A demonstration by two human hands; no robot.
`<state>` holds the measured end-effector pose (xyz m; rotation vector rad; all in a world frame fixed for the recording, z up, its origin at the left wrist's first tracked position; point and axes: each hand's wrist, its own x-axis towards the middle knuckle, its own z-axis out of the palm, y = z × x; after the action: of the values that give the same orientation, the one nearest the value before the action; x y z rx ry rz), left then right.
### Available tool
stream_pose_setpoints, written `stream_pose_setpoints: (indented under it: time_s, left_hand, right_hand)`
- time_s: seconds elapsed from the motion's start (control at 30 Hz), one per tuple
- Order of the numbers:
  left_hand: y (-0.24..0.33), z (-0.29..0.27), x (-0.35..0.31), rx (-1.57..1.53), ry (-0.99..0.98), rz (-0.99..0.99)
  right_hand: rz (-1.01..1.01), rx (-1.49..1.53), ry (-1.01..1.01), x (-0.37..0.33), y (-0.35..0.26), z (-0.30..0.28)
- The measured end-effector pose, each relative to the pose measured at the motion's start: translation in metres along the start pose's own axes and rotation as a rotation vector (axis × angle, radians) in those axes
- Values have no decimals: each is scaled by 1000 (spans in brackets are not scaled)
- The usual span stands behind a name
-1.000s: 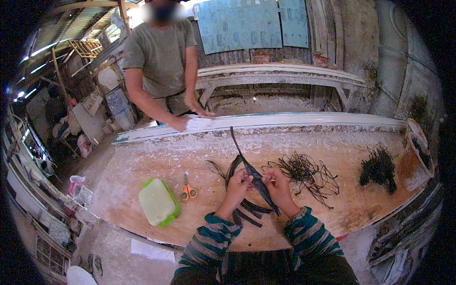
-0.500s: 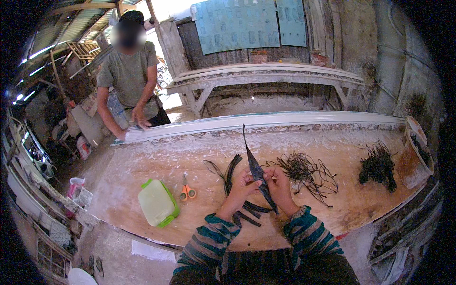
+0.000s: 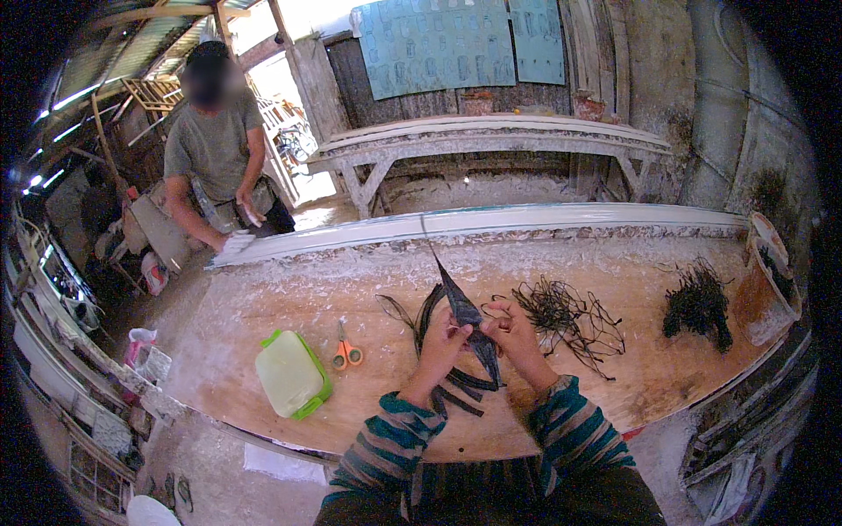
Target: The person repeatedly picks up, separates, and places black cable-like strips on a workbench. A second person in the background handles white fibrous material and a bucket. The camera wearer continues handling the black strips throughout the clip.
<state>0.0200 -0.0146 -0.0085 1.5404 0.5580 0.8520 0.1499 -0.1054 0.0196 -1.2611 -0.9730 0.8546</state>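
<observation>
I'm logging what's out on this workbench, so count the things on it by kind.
Green-rimmed plastic box: 1
Orange-handled scissors: 1
Piles of dark tangled fibre: 2
Dark strip bundle between both hands: 1
Total: 5

A long, worn wooden worktop, dusted white, runs across the workshop. Behind it stands a pale, paint-flaked wooden bench against a rough plank wall hung with blue-green sheets. Daylight pours through an open doorway at upper left. The floor is dusty grey.
</observation>
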Motion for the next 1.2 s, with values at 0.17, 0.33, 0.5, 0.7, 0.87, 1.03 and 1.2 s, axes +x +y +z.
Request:
stream_pose_setpoints:
  time_s: [0.17,0.33,0.5,0.7,0.87,1.03,1.2]
  left_hand:
    - [29,6,-6,-160,56,-65]
    - [11,8,-3,-205,-177,43]
    - [8,3,-2,-247,-212,-61]
    - [11,-3,-1,-48,-98,-13]
    - [2,-8,4,-137,-17,52]
    - [18,-1,0,-213,-62,-24]
    - [7,-1,-1,-237,-106,-12]
  right_hand:
    - [46,36,-118,4,11,-6]
    - [12,145,-94,8,22,-4]
    - [-48,13,-21,13,34,-8]
    - [92,98,-6,8,15,-10]
    - [104,-70,-126,2,-4,-6]
    - [145,-130,-212,9,25,-12]
    - [88,-18,-193,8,17,-9]
